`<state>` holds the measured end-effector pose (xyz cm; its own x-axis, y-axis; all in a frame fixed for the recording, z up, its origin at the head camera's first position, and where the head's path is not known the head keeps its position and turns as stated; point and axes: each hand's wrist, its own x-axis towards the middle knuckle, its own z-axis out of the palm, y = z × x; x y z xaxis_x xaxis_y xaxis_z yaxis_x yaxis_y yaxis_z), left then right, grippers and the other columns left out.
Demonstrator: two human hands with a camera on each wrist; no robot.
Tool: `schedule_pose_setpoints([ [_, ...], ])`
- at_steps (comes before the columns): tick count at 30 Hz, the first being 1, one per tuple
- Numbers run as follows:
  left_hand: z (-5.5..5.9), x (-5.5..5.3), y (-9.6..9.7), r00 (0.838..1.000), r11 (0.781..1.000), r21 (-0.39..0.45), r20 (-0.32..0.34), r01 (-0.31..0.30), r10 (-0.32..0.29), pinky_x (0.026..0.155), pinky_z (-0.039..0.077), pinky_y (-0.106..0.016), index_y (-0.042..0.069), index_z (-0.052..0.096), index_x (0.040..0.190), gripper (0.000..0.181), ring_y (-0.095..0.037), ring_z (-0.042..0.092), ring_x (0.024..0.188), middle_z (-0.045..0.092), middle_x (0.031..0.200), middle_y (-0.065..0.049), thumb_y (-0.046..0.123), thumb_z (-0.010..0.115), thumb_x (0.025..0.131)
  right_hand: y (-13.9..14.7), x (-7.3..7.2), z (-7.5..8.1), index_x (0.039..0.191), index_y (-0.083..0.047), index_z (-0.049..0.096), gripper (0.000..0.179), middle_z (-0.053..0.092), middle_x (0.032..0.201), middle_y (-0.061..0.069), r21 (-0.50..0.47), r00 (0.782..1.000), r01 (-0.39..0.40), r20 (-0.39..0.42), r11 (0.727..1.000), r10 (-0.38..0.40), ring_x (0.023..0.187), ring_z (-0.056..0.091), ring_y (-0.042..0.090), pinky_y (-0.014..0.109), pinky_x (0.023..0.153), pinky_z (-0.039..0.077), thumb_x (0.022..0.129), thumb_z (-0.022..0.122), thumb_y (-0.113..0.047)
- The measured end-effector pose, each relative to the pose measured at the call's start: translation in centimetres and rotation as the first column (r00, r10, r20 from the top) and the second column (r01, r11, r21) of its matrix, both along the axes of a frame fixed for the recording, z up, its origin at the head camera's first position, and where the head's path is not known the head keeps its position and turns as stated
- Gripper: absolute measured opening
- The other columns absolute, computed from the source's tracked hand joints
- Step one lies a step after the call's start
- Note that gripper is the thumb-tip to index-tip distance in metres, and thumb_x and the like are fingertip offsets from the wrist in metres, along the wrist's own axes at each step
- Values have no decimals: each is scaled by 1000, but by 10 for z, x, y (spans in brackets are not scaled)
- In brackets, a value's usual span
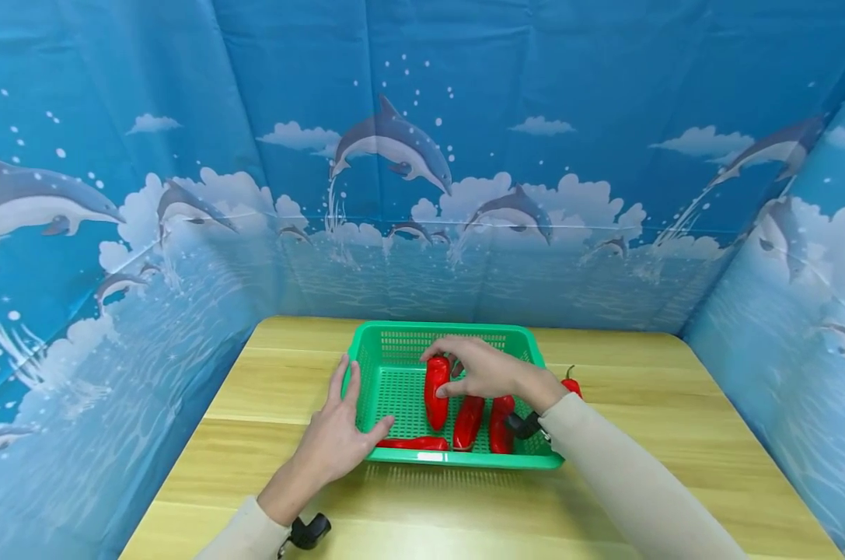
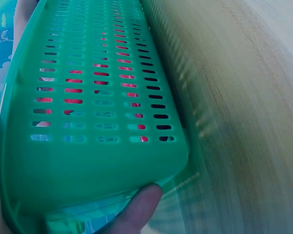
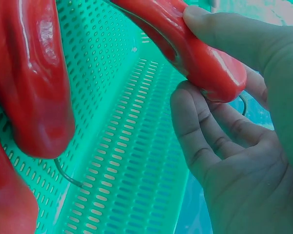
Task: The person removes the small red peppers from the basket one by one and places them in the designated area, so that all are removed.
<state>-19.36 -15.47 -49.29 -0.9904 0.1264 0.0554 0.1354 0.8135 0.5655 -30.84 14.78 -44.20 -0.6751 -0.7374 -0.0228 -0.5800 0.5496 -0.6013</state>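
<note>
A green plastic basket (image 1: 457, 459) with slotted walls stands on the table. My left hand (image 1: 334, 435) holds its front left corner, thumb over the rim; one fingertip (image 2: 142, 207) shows below the corner in the left wrist view. Over the basket, my right hand (image 1: 481, 367) pinches a long red pepper (image 1: 436, 393) between thumb and fingers. In the right wrist view that pepper (image 3: 205, 63) is tilted, its green stem poking out past the fingers. Other red peppers lie inside: one along the front wall (image 1: 415, 443), another in the middle (image 1: 468, 424) and one further right (image 1: 502, 426).
Just beyond the basket's right side, partly behind my right forearm, is another red pepper (image 1: 570, 384) with its stem up. The wooden table (image 1: 254, 420) extends around the basket. Blue dolphin-printed cloth (image 1: 422, 272) hangs behind it and at both sides.
</note>
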Motion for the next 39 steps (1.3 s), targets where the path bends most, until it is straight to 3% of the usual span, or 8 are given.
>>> schedule_pose_setpoints([
  [7,1,1,0,1000,1000,-2,-2,-3,3,56,52,-32,5,16,187,115,-15,64,59,1,199,-11,57,79,107,3,5,2,160,-23,67,59,67,161,4,21,1000,7,-24,1000,-6,113,78,16,45,105,67,105,91,-28],
  [15,2,1,0,1000,1000,-2,0,-15,15,57,52,-34,6,16,188,115,-14,64,60,1,199,-10,59,78,107,5,10,1,163,-17,61,64,66,163,10,-12,1000,-7,-12,1000,7,117,75,22,57,108,67,106,90,-23],
  [22,1,0,0,1000,1000,-2,18,0,0,55,50,-32,7,14,188,116,-13,60,57,-1,200,-9,65,75,107,9,15,5,161,-16,61,63,67,161,5,-19,999,9,-40,1000,-10,122,71,22,41,105,68,106,90,-23],
  [27,-4,-6,-2,1000,1000,6,-24,10,-10,55,51,-37,8,12,188,116,-12,58,55,-2,200,-7,63,75,108,11,15,11,159,-18,60,62,68,159,3,-49,999,17,-47,999,-19,123,71,21,36,105,67,105,91,-22],
  [32,-3,-5,0,1000,1000,-6,-16,7,-7,56,50,-35,8,12,188,115,-13,58,55,-3,200,-6,62,75,109,13,18,13,157,-19,59,60,68,158,5,-63,1000,19,-16,998,-20,125,72,24,39,105,67,106,90,-21],
  [34,2,-2,0,1000,1000,-3,16,2,-2,57,50,-33,7,11,188,115,-16,59,56,-3,200,-8,59,77,109,12,20,11,156,-18,58,60,69,156,5,-73,1000,20,-8,997,-20,125,72,26,43,106,68,106,90,-20],
  [39,2,-2,1,999,1000,-7,33,-3,4,56,49,-33,9,10,188,115,-16,58,55,-7,199,-4,59,76,109,14,23,8,157,-16,56,60,69,155,4,-68,999,24,-27,997,-26,131,72,27,49,107,67,107,89,-22],
])
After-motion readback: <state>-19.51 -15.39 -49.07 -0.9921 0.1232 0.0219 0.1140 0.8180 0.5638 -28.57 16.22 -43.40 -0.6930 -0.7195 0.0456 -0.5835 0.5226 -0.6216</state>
